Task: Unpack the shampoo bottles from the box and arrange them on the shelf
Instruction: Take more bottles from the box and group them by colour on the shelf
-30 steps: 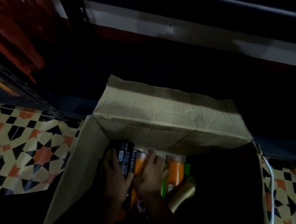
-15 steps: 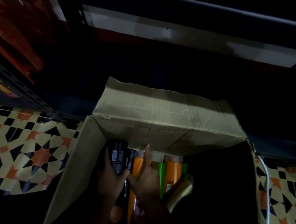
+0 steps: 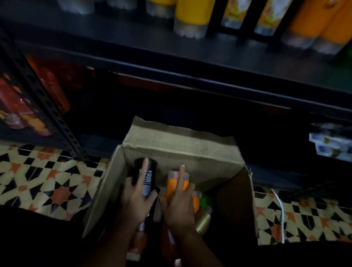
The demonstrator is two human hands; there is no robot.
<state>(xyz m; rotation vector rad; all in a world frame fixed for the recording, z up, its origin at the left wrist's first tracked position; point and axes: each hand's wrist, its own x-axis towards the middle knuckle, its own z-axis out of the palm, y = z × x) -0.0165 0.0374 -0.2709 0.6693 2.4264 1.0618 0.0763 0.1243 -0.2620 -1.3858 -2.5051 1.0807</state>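
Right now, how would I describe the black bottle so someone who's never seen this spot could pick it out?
Find the open cardboard box on the patterned floor, below the dark shelf. Inside it, toward the left wall, the left hand holds the black bottle with its forefinger straight along it. It is the only black bottle with a white-print label; the bottle in the right hand beside it is orange.

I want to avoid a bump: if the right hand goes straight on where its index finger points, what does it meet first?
Probably the far wall of the cardboard box. The right hand, holding the orange bottle, points there, though depth is unclear.
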